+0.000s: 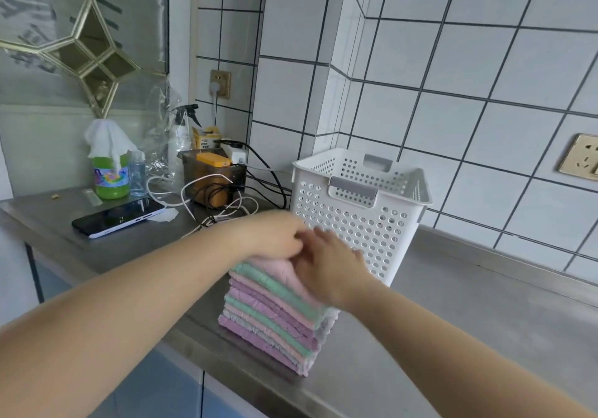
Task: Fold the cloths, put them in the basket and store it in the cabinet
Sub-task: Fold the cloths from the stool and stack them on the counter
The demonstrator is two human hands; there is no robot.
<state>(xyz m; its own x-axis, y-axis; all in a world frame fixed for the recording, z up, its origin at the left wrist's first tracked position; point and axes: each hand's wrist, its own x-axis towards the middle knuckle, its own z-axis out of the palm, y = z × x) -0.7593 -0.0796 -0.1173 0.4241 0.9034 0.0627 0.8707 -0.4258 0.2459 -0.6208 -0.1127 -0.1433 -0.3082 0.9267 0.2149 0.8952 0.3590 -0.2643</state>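
A tall stack of folded cloths (275, 314) in pink, green, purple and grey stands on the steel counter (469, 320) near its front edge. Both hands lie on top of the stack. My left hand (268, 234) rests on the far left part of the top pink cloth. My right hand (326, 265) lies flat over the right part, fingers pointing left and touching the left hand. Whether either hand pinches the cloth is hidden. Just behind the stack, at the right, stands a white perforated basket (356, 213) with grey handles, which looks empty.
A black phone (118, 217) lies at the left of the counter. Behind it are a green bottle (111, 175) topped with tissue, a small clear bottle, a spray bottle, a brown box and tangled cables (220, 204). Tiled walls with sockets enclose the corner.
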